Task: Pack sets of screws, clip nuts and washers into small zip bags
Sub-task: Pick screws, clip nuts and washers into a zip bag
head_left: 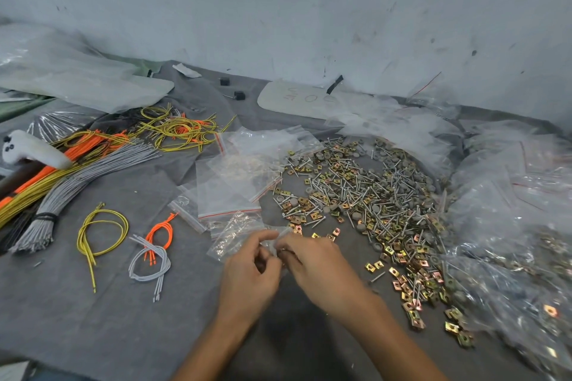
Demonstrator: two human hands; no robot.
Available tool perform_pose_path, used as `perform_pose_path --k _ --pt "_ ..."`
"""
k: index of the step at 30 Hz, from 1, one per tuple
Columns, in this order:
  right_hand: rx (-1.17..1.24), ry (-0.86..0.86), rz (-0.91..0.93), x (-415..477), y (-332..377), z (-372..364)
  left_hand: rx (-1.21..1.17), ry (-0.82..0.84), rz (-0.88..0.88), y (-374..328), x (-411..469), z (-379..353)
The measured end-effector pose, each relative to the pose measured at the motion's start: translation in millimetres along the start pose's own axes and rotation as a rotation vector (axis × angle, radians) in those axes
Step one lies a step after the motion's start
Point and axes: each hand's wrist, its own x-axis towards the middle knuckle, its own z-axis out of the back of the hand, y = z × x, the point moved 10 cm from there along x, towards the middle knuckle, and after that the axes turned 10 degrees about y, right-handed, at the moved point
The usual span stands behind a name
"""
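My left hand (250,269) and my right hand (315,263) meet over the grey cloth and together pinch a small clear zip bag (275,241); what the bag contains is hidden by my fingers. Just beyond my hands lie several empty zip bags (229,192) with red seal lines. To the right spreads a big loose heap of screws, gold clip nuts and grey washers (368,195). A band of clip nuts (414,288) trails toward the front right.
Filled clear bags (507,226) pile up at the right. Bundles of grey, orange and yellow wires (77,170) lie at the left, with small wire sets (102,235) in front. A white controller (34,148) rests far left. The wall (309,9) stands behind.
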Motion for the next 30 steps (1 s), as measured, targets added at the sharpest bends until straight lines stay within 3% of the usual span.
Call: perform_pose_path --k 12,16,18,21,24,30 --pt "-0.185 0.013 -0.02 3 4 -9 -0.007 -0.006 0.013 0 0 1" --pt "0.017 -0.146 0.058 -8 -2 15 -0.01 -0.008 0.011 1 0 1" --pt "0.014 -0.234 -0.002 -8 -25 32 -0.02 -0.009 0.015 1 0 1" --pt "-0.145 -0.091 -0.193 3 -67 33 -0.041 -0.004 0.016 0 -1 0" --pt "-0.199 0.061 -0.229 8 -81 17 -0.048 -0.001 0.014 -1 -1 0" --pt "-0.177 -0.002 -0.221 9 -76 17 -0.011 0.01 0.007 -4 -1 0"
